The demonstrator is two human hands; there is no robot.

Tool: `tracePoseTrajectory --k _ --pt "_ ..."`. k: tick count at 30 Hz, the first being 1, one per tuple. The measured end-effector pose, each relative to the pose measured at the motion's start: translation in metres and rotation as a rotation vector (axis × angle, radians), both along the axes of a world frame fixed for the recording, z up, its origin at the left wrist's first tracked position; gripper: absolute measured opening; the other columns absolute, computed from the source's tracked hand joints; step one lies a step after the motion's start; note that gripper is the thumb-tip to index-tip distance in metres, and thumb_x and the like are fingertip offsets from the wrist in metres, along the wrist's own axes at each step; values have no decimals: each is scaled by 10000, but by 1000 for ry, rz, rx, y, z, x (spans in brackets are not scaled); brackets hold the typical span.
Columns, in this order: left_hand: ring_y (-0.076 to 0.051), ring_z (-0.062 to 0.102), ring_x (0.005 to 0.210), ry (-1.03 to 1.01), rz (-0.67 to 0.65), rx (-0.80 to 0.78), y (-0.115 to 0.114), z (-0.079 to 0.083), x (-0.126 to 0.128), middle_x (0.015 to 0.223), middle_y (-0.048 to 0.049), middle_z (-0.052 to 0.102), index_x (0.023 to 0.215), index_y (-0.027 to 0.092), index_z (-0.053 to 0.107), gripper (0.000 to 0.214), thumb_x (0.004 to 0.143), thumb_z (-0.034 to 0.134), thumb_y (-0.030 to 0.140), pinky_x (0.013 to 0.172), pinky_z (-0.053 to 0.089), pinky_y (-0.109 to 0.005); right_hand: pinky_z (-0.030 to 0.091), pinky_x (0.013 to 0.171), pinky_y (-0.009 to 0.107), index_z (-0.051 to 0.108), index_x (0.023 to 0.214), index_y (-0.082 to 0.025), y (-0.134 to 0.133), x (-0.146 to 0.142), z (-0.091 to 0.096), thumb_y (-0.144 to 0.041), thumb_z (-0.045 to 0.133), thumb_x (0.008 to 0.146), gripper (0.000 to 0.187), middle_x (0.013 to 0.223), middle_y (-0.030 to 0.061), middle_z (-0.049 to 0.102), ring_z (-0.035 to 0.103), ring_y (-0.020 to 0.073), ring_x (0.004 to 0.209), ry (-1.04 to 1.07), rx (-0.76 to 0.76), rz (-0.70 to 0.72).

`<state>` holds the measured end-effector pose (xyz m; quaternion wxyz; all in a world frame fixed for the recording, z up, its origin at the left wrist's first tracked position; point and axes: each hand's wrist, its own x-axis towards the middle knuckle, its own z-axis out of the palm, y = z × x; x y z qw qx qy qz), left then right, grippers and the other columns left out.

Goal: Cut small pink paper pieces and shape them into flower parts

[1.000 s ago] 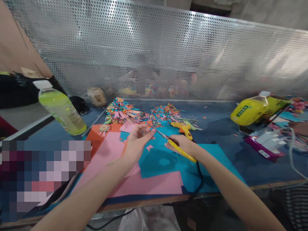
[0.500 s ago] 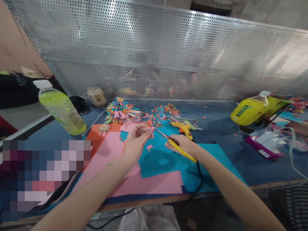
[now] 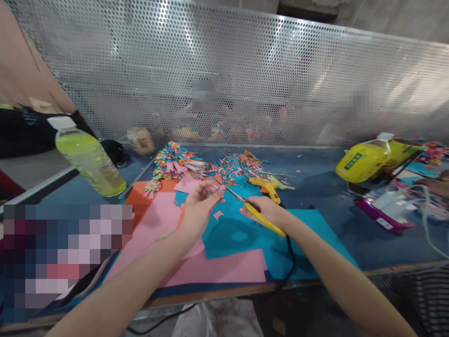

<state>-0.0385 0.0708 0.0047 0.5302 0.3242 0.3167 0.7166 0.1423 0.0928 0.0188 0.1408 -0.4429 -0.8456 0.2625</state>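
Observation:
My right hand [image 3: 264,209] grips scissors with yellow handles [image 3: 264,220], their blades pointing up and left. The tips reach the fingers of my left hand [image 3: 203,199], which pinches a small pink paper piece [image 3: 222,188]. How far the blades cut into it is too small to see. Below the hands, a notched pink paper scrap [image 3: 218,215] lies on a blue paper sheet [image 3: 231,234]. A large pink sheet [image 3: 150,229] spreads under my left forearm. Just beyond my right hand is a yellow glue gun [image 3: 264,185].
A heap of ribbon-tailed paper rosettes [image 3: 178,161] and a pile of thin paper strips [image 3: 238,164] lie at the back. A green drink bottle [image 3: 89,159] stands left; a yellow bottle [image 3: 361,161] and a purple packet [image 3: 382,217] are right. Another person's hand [image 3: 433,187] is at the right edge.
Both hands hold nearly the same position with the scissors at the pink paper piece. At the far right, the other person's hand has shifted slightly.

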Motion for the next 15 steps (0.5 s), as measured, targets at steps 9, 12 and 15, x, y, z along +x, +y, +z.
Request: tracePoseTrajectory --k 9,12,15 --pt "-54 541 546 1 3 -20 -2 5 0 611 60 540 732 170 574 305 493 761 142 529 496 -186 229 448 209 367 587 -178 1 1 1 -542 429 743 401 544 -47 294 264 74 498 -10 14 5" --pt "-55 545 550 5 9 -20 -2 5 0 608 62 538 731 170 573 305 493 761 144 533 496 -187 223 444 206 354 589 -178 2 2 -1 -518 435 752 385 545 -50 284 261 72 497 -9 19 14" --pt "-54 547 556 -1 9 -20 -1 4 0 605 63 541 740 174 575 308 496 759 136 530 489 -179 215 434 203 344 581 -177 3 3 -2 -507 454 744 384 539 -53 278 259 68 493 0 18 14"
